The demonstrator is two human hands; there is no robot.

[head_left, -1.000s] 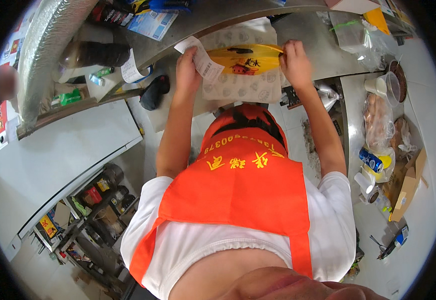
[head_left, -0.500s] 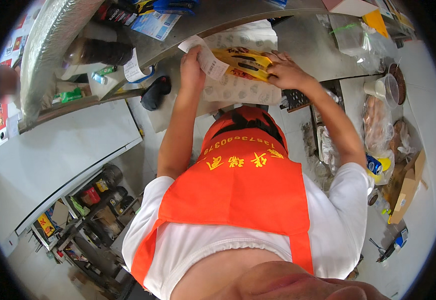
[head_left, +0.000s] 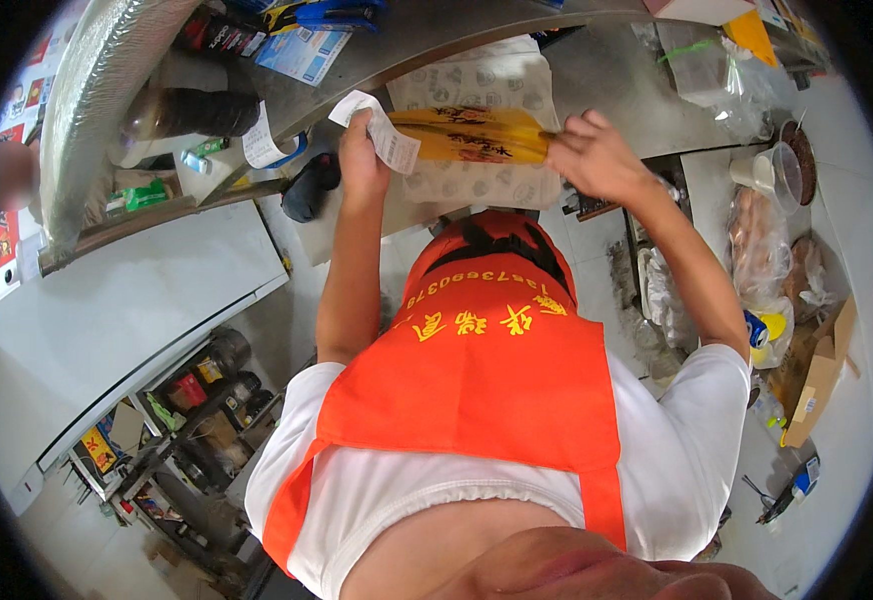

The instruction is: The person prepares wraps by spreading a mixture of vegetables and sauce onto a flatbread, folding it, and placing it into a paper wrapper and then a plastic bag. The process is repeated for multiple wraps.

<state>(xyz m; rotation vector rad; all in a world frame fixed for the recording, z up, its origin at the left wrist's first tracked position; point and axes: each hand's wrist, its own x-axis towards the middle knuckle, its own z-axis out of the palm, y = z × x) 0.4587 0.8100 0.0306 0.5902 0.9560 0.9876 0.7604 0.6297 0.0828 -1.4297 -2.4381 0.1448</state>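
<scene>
A yellow plastic bag (head_left: 482, 138) with dark and red print is stretched sideways between my two hands, above the counter. My left hand (head_left: 362, 165) is closed at its left end, and a white printed receipt (head_left: 394, 143) is pinched there too, curling over the bag. At the bag's right end my right hand (head_left: 605, 160) grips the plastic, its fingers bent and slightly blurred. Beneath the bag lies patterned wrapping paper (head_left: 507, 186), partly covered by it.
A dark rounded object (head_left: 313, 187) sits left of my left forearm. A metal shelf (head_left: 437, 38) crosses the far side. Clear plastic bags (head_left: 722, 85) lie at the far right, with a clear plastic cup (head_left: 781, 178) nearer. A cardboard box (head_left: 819, 380) stands at right.
My left hand has moved left with the receipt, and my right hand has moved right. The yellow bag between them is drawn out longer and straighter.
</scene>
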